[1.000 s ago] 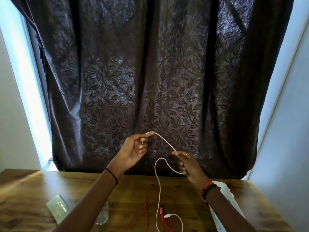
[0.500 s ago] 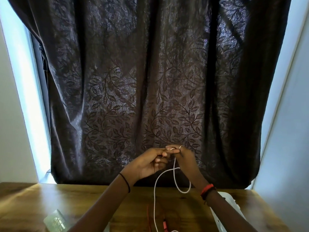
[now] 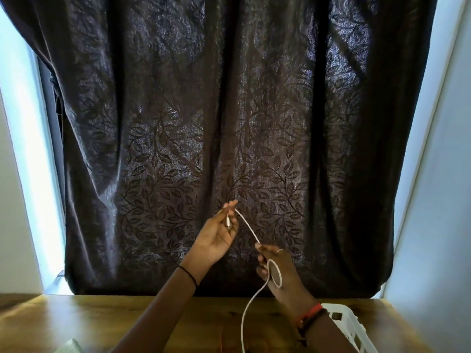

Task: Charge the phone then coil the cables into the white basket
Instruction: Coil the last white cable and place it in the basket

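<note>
Both hands are raised above the wooden table in front of the dark curtain. My left hand (image 3: pixel 219 233) pinches the plug end of a white cable (image 3: pixel 248 226) between thumb and fingers. The cable runs taut down to my right hand (image 3: pixel 276 270), which grips it with one small loop hanging over the palm. From there the cable drops to the table and leaves the bottom of the view. The white basket (image 3: pixel 348 324) stands on the table at the lower right, partly behind my right forearm. A thin red cable (image 3: pixel 221 340) lies on the table. No phone shows.
The wooden table (image 3: pixel 89 319) fills the bottom of the view. A pale object (image 3: pixel 70 347) peeks in at the lower left edge. A dark leaf-patterned curtain (image 3: pixel 229 123) hangs close behind the table, with bright window strips and walls on both sides.
The hands met half a second ago, then drew apart again. A small loop of white cable now hangs in my right hand. The camera has tilted upward, hiding most of the table.
</note>
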Demonstrator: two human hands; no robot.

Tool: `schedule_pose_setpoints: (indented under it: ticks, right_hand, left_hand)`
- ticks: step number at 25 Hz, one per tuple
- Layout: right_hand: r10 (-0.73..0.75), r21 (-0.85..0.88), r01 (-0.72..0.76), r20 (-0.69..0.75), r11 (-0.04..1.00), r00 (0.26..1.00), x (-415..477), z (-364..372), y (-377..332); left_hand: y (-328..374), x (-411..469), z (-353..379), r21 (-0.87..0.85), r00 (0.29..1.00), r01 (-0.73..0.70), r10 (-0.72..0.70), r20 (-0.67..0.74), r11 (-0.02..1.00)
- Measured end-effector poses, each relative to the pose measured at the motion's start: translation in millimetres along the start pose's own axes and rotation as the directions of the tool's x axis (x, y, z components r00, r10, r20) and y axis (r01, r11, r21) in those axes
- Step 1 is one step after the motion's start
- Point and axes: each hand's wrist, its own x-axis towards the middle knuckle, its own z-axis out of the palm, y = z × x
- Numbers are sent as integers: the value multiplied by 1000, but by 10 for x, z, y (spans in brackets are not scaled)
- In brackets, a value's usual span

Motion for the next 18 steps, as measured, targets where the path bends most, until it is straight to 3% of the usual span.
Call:
schedule_pose_setpoints:
  ticks: [2,4,6,9,11,14,16,18]
  right_hand:
    - [-81,-141,82,14,987,997,-26,-31,-52]
    - [-237,-446,257,100,857,966,-47,-36,-104]
    - [-332,-699,412,257,585,907,-69,-32,-129]
    - [-374,-815,554,466,171,802,-79,-52,-185]
    - [-398,-772,636,584,-1,708,-74,-46,-224]
    - [-341,-749,646,651,-146,678,-130,52,-315]
    - [-321,-758,624,649,-191,690,-159,60,-340]
    - [-343,-757,585,653,-291,675,-167,38,-381]
  left_hand:
    - [64,48,-42,-55,1000,-24,24,-9,998]
    - [76,66,-60,-89,998,-59,59,3,994]
    - [57,69,-32,-39,993,-116,117,13,992]
    - [4,88,-3,315,966,-259,254,55,913]
    - [-52,97,-27,579,933,-347,334,133,738]
    - [-102,114,-91,854,863,-444,388,325,272]
    - [-105,97,-112,881,828,-469,318,461,-56]
    - [-73,79,-100,850,847,-418,199,492,-320]
